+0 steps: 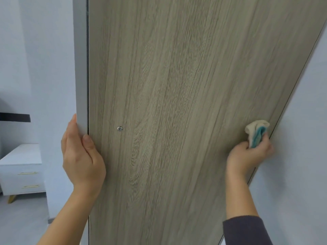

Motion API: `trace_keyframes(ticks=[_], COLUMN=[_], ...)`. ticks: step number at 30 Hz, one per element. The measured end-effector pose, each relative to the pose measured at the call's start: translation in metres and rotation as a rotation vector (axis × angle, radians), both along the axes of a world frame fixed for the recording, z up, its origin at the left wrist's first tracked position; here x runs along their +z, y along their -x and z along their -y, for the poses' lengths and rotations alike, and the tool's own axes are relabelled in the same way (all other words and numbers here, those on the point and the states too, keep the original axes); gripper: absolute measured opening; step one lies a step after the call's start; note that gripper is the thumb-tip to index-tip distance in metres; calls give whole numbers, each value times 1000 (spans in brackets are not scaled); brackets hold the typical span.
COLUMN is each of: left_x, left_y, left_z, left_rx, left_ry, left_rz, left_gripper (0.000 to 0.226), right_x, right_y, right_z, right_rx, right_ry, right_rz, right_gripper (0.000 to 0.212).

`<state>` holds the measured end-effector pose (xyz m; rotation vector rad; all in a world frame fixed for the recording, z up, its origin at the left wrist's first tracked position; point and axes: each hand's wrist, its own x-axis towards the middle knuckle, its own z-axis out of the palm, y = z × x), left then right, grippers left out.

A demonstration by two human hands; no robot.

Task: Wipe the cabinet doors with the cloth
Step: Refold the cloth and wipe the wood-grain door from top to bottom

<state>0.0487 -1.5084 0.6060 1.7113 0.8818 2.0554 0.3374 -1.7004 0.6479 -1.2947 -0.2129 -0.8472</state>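
Your right hand [247, 156] holds the cloth [256, 133] in a bunch and presses it on the cabinet door [177, 103], low down by the door's right edge. The cloth is soft and light. It squashes easily, so hold it with your whole hand and push it flat on the wood. Your left hand [81, 156] grips the door's left edge, thumb on the front and fingers round the side. The door is big, flat and hard. I think it swings when you push it, so hold that edge firmly while you rub. The wood looks smooth, so the cloth should slide well.
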Motion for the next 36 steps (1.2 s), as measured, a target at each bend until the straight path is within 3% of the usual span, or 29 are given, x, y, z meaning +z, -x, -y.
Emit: trace_keyframes(ticks=[6, 11, 17, 30, 36], left_x=[-1, 2, 2, -58, -72], left_y=[5, 14, 32, 55, 58], left_z=[-1, 0, -12, -17, -14], left_rx=[-96, -281, -532, -695, -743], left_ry=[-2, 44, 78, 123, 170], left_rz=[-7, 10, 4, -96, -98], left_gripper=[48, 46, 47, 51, 50], right_x=[-4, -40, -72, -120, -106], right_y=[111, 197, 242, 289, 287], right_z=[-62, -102, -118, -119, -127], right_rx=[139, 265, 347, 411, 381], right_ry=[32, 183, 290, 418, 338], right_rz=[305, 417, 364, 362, 383], right_gripper=[56, 52, 58, 44, 39])
